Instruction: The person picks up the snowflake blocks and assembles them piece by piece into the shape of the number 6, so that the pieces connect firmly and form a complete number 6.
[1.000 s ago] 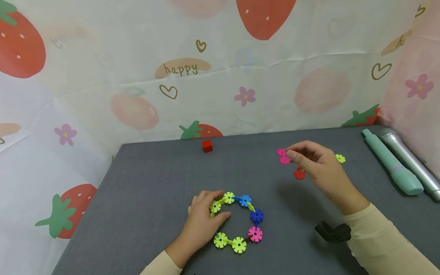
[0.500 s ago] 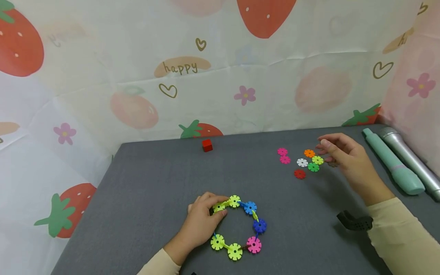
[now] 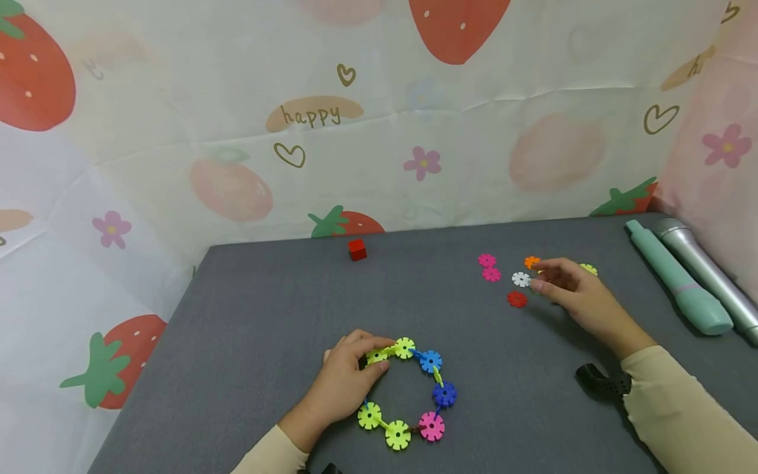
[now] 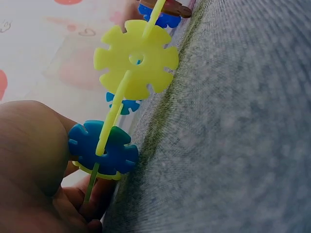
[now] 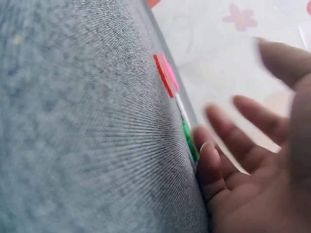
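Note:
A ring of interlocking snowflake discs (image 3: pixel 431 426), in yellow-green, blue and pink, lies on the grey table. My left hand (image 3: pixel 346 378) grips its left side, thumb inside the ring and fingers along the outer edge. In the left wrist view, a blue disc (image 4: pixel 103 148) sits against that hand. My right hand (image 3: pixel 577 296) hovers over loose discs at the back right, fingers spread and loosely bent, holding nothing. By its fingertips are a white disc (image 3: pixel 521 280) and an orange disc (image 3: pixel 531 262). A green disc (image 5: pixel 190 141) shows beside the fingers in the right wrist view.
A red disc (image 3: pixel 517 299) and two pink discs (image 3: pixel 491 274) lie left of my right hand. A yellow-green disc (image 3: pixel 589 268) shows behind it. A red cube (image 3: pixel 357 249) stands near the back edge. A green bottle-shaped object (image 3: pixel 681 283) and a silver microphone (image 3: pixel 705 266) lie at right.
My right hand first moved right, uncovering the loose discs, then came back left and lower over them. The ring has shifted slightly toward me under my left hand.

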Available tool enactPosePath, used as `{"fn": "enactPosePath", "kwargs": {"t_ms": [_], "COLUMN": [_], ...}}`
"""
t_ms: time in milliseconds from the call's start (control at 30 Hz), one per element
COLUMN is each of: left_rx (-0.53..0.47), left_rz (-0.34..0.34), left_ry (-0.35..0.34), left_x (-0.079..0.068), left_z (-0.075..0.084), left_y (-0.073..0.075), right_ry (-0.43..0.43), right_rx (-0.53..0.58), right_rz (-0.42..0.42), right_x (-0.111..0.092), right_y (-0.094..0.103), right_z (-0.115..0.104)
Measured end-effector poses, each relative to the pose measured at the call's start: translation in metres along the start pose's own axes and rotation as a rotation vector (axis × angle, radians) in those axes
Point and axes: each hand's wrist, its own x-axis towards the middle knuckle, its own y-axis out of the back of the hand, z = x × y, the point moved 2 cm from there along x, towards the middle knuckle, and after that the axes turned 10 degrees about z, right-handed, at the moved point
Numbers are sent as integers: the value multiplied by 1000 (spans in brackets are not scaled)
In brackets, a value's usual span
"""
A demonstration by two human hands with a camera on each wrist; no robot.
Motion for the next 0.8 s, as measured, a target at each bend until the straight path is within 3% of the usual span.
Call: {"fn": "enactPosePath", "kwargs": {"t_ms": [67, 200, 300, 367, 633, 800], "left_rx": [-3, -8, -11, -12, 3, 46], "left_rz": [0, 0, -2, -3, -15, -11], "left_ry": [0, 3, 9, 14, 44, 64], "left_x": [0, 0, -1, -1, 0, -1], "left_z": [0, 0, 1, 1, 3, 5], "left_y": [0, -1, -1, -1, 0, -1], "right_ry": [-5, 76, 160, 164, 78, 82], "right_rx": [-58, -168, -227, -251, -172, -143], "right_rz": [-49, -117, -120, -114, -74, -41], "right_x": [-1, -1, -1, -1, -4, -7], "right_y": [-3, -11, -18, -21, -22, -27], "right_z": [2, 0, -3, -5, -11, -18]}}
